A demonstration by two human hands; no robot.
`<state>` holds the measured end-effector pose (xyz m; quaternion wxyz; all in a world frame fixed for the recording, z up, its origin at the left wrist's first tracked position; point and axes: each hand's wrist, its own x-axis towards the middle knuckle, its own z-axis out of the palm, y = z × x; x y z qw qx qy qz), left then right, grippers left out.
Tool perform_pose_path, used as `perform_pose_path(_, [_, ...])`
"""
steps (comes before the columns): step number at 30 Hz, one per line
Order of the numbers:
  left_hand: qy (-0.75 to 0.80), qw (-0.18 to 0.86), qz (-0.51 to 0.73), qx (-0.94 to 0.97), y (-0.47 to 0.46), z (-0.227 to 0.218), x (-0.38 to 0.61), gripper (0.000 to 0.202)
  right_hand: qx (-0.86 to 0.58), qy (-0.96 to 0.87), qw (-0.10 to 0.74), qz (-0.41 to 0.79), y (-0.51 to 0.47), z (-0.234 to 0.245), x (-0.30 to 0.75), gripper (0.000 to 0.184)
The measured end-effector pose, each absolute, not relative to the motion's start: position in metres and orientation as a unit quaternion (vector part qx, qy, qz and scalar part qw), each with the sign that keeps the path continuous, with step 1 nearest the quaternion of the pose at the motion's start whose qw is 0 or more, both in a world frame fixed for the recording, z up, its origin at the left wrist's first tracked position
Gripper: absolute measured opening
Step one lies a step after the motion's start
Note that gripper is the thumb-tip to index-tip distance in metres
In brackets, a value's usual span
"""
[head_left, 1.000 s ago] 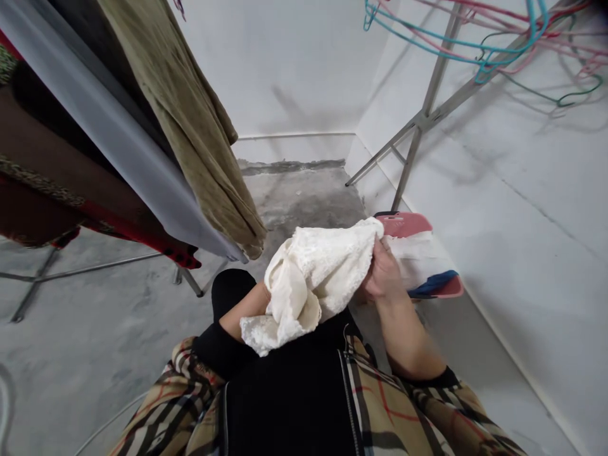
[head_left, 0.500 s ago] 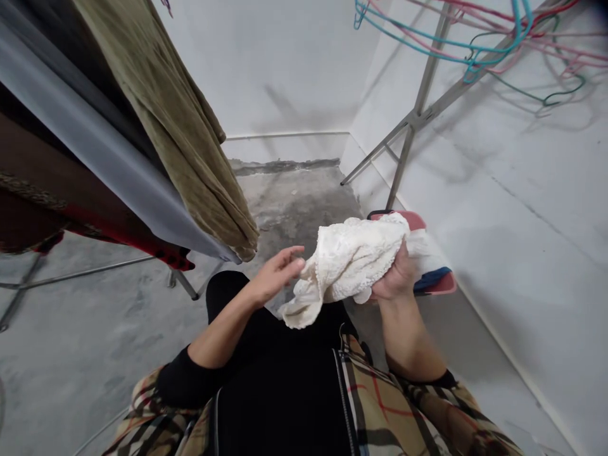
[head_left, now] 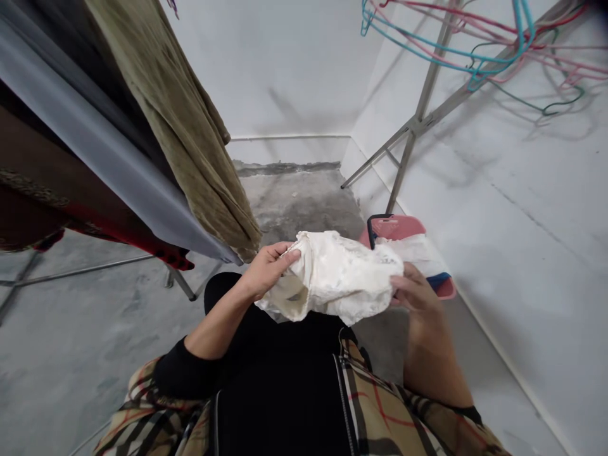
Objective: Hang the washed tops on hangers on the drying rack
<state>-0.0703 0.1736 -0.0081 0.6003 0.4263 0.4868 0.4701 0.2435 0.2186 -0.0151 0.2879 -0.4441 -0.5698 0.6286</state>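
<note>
Both hands clutch 1 white lace cloth (head_left: 337, 278): the left hand (head_left: 266, 269) pinches its near edge, the right hand (head_left: 415, 291) grips opposite, a pink basket (head_left: 403, 227) just beyond.

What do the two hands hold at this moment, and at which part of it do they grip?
Both hold one crumpled cream-white lace cloth. The left hand pinches its upper left edge; the right hand grips its right edge.
</note>
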Motion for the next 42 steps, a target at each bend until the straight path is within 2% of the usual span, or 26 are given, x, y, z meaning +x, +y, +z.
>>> perform_pose_path(2, [0.477, 0.583, 0.444, 0.485, 0.175, 0.004, -0.072, 0.039, -0.472, -0.675, 0.181, 0.537, 0.223, -0.011, 0.247, 0.062])
perform_pose_path(3, [0.470, 0.574, 0.422, 0.521, 0.175, 0.010, -0.071, 0.037, -0.479, -0.722, 0.170, 0.469, 0.224, -0.007, 0.245, 0.065])
perform_pose_path(5, [0.446, 0.567, 0.365, 0.589, 0.174, 0.019, -0.063, 0.034, -0.455, -0.795, 0.200, 0.348, 0.225, 0.003, 0.230, 0.075])
perform_pose_path(7, [0.406, 0.572, 0.309, 0.643, 0.173, 0.026, -0.054, 0.033, -0.373, -0.851, 0.218, 0.299, 0.222, 0.012, 0.209, 0.085])
perform_pose_path(8, [0.388, 0.572, 0.291, 0.662, 0.172, 0.029, -0.050, 0.034, -0.323, -0.874, 0.205, 0.299, 0.220, 0.014, 0.198, 0.083])
perform_pose_path(9, [0.379, 0.566, 0.281, 0.677, 0.172, 0.031, -0.048, 0.034, -0.281, -0.891, 0.185, 0.304, 0.219, 0.016, 0.188, 0.073])
perform_pose_path(11, [0.395, 0.527, 0.289, 0.695, 0.171, 0.034, -0.047, 0.032, -0.247, -0.899, 0.164, 0.323, 0.220, 0.016, 0.172, 0.043])
perform_pose_path(12, [0.415, 0.495, 0.297, 0.703, 0.172, 0.033, -0.049, 0.029, -0.247, -0.892, 0.172, 0.336, 0.223, 0.016, 0.167, 0.034])
perform_pose_path(18, [0.567, 0.280, 0.272, 0.725, 0.186, 0.018, -0.077, 0.019, -0.229, -0.858, 0.318, 0.332, 0.248, 0.042, 0.163, 0.023])
perform_pose_path(21, [0.626, 0.191, 0.299, 0.695, 0.191, 0.011, -0.096, 0.026, -0.240, -0.841, 0.371, 0.312, 0.257, 0.068, 0.167, 0.021])
perform_pose_path(25, [0.674, 0.034, 0.382, 0.631, 0.194, 0.015, -0.119, 0.033, -0.247, -0.856, 0.365, 0.269, 0.267, 0.093, 0.175, 0.022])
perform_pose_path(27, [0.686, 0.007, 0.424, 0.591, 0.194, 0.021, -0.124, 0.033, -0.259, -0.869, 0.329, 0.263, 0.273, 0.101, 0.180, 0.023])
perform_pose_path(29, [0.680, 0.075, 0.475, 0.554, 0.193, 0.029, -0.122, 0.033, -0.275, -0.879, 0.286, 0.265, 0.278, 0.105, 0.185, 0.023])
perform_pose_path(32, [0.623, 0.319, 0.537, 0.471, 0.188, 0.039, -0.109, 0.037, -0.298, -0.889, 0.220, 0.269, 0.282, 0.106, 0.191, 0.025])
perform_pose_path(34, [0.575, 0.472, 0.539, 0.395, 0.184, 0.044, -0.096, 0.045, -0.303, -0.896, 0.181, 0.269, 0.285, 0.105, 0.194, 0.026])
perform_pose_path(37, [0.533, 0.602, 0.497, 0.326, 0.176, 0.048, -0.082, 0.053, -0.300, -0.903, 0.157, 0.263, 0.303, 0.109, 0.204, 0.027])
perform_pose_path(40, [0.513, 0.637, 0.464, 0.339, 0.171, 0.048, -0.074, 0.049, -0.373, -0.885, 0.229, 0.160, 0.343, 0.133, 0.220, 0.027])
perform_pose_path(42, [0.505, 0.637, 0.459, 0.359, 0.168, 0.047, -0.071, 0.045, -0.470, -0.817, 0.333, -0.005, 0.376, 0.159, 0.232, 0.027])
